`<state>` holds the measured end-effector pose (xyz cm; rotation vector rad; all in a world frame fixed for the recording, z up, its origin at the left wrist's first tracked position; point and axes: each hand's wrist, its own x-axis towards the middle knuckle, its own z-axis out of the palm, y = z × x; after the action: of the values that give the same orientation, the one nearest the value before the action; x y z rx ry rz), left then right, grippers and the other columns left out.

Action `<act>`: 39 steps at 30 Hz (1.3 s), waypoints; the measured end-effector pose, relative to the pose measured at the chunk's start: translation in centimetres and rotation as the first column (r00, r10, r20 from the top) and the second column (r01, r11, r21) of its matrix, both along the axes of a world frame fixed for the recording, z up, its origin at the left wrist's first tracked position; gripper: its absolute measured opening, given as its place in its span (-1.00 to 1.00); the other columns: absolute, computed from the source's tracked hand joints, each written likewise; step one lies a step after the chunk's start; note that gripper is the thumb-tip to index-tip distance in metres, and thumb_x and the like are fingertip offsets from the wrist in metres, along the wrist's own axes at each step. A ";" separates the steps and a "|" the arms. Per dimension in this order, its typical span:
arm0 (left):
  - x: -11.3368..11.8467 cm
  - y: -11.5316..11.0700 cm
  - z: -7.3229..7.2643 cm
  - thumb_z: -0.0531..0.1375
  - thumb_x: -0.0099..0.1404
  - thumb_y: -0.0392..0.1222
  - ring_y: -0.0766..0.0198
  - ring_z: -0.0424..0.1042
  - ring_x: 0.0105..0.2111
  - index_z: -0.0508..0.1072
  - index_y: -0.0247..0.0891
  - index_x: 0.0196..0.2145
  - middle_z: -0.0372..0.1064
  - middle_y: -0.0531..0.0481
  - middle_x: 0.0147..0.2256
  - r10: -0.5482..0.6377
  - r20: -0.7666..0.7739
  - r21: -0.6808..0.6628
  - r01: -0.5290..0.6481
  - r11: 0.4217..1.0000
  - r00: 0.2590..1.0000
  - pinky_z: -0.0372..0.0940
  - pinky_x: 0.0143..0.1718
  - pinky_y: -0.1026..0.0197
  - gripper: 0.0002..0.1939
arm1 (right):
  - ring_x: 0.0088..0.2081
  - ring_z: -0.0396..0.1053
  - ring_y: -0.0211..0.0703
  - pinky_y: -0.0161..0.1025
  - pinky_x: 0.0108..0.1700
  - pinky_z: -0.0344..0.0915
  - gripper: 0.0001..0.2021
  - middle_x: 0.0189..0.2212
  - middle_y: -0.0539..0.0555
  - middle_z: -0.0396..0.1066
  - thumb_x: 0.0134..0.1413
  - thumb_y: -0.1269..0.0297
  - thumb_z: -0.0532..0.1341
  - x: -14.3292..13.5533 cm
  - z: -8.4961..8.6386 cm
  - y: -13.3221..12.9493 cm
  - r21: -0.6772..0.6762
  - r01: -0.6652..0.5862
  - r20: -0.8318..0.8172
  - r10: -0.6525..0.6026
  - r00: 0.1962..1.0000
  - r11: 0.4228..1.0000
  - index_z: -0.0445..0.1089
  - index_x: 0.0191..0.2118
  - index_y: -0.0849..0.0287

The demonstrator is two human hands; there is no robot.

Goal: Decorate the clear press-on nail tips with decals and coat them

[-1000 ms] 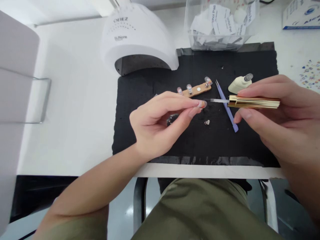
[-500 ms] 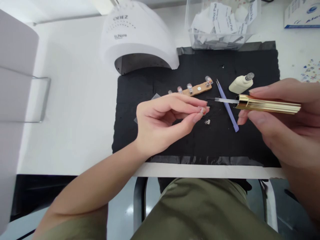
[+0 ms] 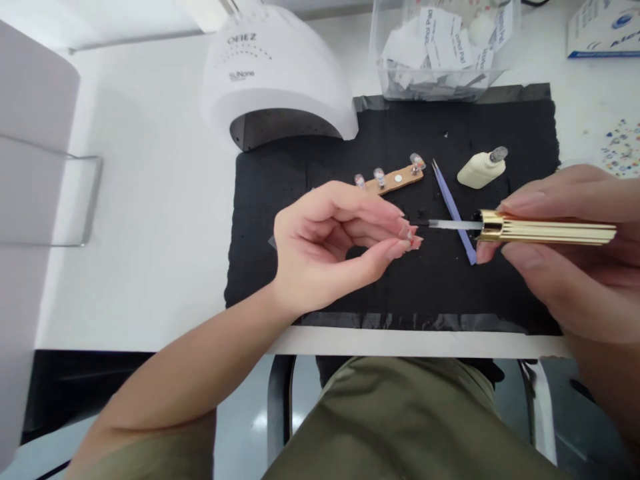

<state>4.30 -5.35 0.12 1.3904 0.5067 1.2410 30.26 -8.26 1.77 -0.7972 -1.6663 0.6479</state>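
Note:
Between the thumb and fingers of my left hand (image 3: 330,247) a small decorated false nail (image 3: 406,235) is pinched, partly hidden by the fingertips. My right hand (image 3: 565,247) grips a nail polish brush by its ribbed gold cap (image 3: 555,229). The pale bristle end (image 3: 443,225) points left, close to the false nail; whether they touch I cannot tell. Behind my left hand, a tan nail stand (image 3: 399,179) carries several decorated false nails. Purple tweezers (image 3: 453,207) lie on the black mat, passing beneath the brush. A cream bottle (image 3: 481,169) rests beyond my right hand.
A white nail lamp (image 3: 285,67) stands at the back left of the black mat (image 3: 390,293). Behind the mat is a clear bin (image 3: 435,83) of alcohol pad packets. Small colourful bits (image 3: 623,148) and a printed box (image 3: 603,30) are at the right.
The brush has come down slightly in my right hand. My left hand has turned a little, with the false nail lower, and its fingers now cover the small metal piece on the mat.

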 end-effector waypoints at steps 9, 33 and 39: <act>-0.3 0.3 -0.2 0.56 0.43 -0.24 0.15 0.84 -0.22 0.82 0.03 0.03 0.80 0.07 -0.20 0.019 -0.069 0.081 -0.014 0.997 0.997 0.79 -0.14 0.29 -0.74 | -0.35 0.56 -0.18 -0.06 -0.53 0.47 -0.36 -0.12 -0.10 0.77 0.14 0.57 0.44 0.0 0.2 0.3 0.059 -0.041 0.065 0.037 0.997 0.997 0.68 0.26 -0.18; 0.1 0.0 -0.6 0.56 0.46 -0.13 0.23 0.82 -0.21 0.81 0.08 -0.01 0.80 0.11 -0.14 0.140 -0.018 0.052 -0.139 0.989 0.990 0.81 -0.13 0.25 -0.82 | -0.44 0.56 -0.09 -0.03 -0.54 0.49 -0.27 -0.27 -0.02 0.76 -0.05 0.62 0.46 -0.5 0.7 0.2 0.029 -0.046 0.056 0.044 0.997 0.999 0.71 0.24 -0.15; 0.1 0.1 -0.6 0.56 0.45 -0.13 0.23 0.82 -0.21 0.82 0.09 -0.02 0.79 0.11 -0.14 0.117 -0.022 0.037 -0.116 0.993 0.993 0.81 -0.09 0.24 -0.83 | -0.46 0.58 0.00 0.01 -0.64 0.41 -0.39 -0.24 -0.01 0.76 0.02 0.51 0.48 0.0 0.3 0.0 0.002 0.045 0.002 -0.045 0.999 0.999 0.75 0.16 -0.20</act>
<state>4.38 -5.25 -0.51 1.4240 0.5916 1.3345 30.29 -8.22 2.08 -0.8318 -1.6459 0.6141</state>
